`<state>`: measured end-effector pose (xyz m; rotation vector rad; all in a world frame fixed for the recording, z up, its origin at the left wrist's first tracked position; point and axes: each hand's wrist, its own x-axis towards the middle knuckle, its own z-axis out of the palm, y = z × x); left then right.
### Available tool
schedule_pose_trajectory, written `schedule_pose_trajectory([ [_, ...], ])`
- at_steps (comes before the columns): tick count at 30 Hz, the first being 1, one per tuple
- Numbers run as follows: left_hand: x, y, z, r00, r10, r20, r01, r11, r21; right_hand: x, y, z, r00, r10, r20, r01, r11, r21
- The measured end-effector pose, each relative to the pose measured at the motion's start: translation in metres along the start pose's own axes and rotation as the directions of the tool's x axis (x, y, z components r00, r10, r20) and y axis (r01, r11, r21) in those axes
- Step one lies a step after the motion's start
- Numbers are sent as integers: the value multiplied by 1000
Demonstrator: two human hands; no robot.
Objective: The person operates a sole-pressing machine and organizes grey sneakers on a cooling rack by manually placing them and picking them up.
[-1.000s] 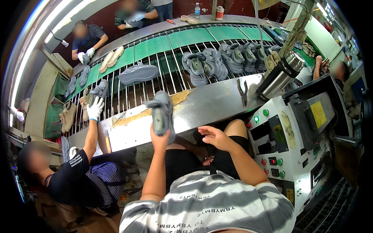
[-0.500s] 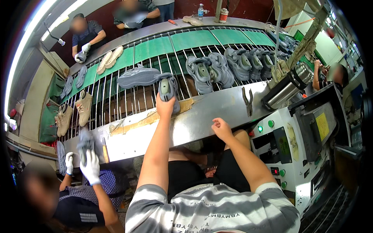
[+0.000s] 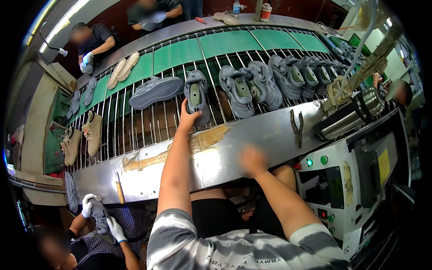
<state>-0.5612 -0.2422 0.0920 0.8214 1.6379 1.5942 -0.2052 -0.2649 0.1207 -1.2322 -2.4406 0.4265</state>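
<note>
My left hand (image 3: 187, 118) is closed around the heel end of a grey sneaker (image 3: 196, 94), thumb on one side and fingers on the other. That sneaker rests on the metal rods with its opening up and a greenish insole showing. Left of it, another grey sneaker (image 3: 156, 92) lies on its side with the sole toward me. To the right stands a further pair of grey sneakers (image 3: 238, 92). My right hand (image 3: 253, 160) hovers over the steel bench edge (image 3: 220, 164), smeared by motion, so its fingers cannot be made out.
Pliers (image 3: 296, 129) and a steel flask (image 3: 346, 114) lie to the right, beside a control box (image 3: 324, 180). A wooden-handled tool (image 3: 119, 191) sits on the left bench edge. Beige shoes (image 3: 93, 132) stand on the rods. At lower left a gloved co-worker holds a grey shoe (image 3: 100, 215).
The sneaker in my left hand has gone from tilted to resting on the rods, opening up. My right hand has moved slightly. The nearby co-worker now holds a shoe in both hands.
</note>
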Motion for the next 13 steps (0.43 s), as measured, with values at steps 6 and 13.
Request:
schedule_pose_trajectory([
  [6,64,12,-47,761,-351,-545,-28,822,-569,0,8,15,997,-30,71,36,996,-77],
  [13,143,75,-42,518,-605,-605,-32,693,-720,-4,16,30,988,64,143,-45,991,-129],
])
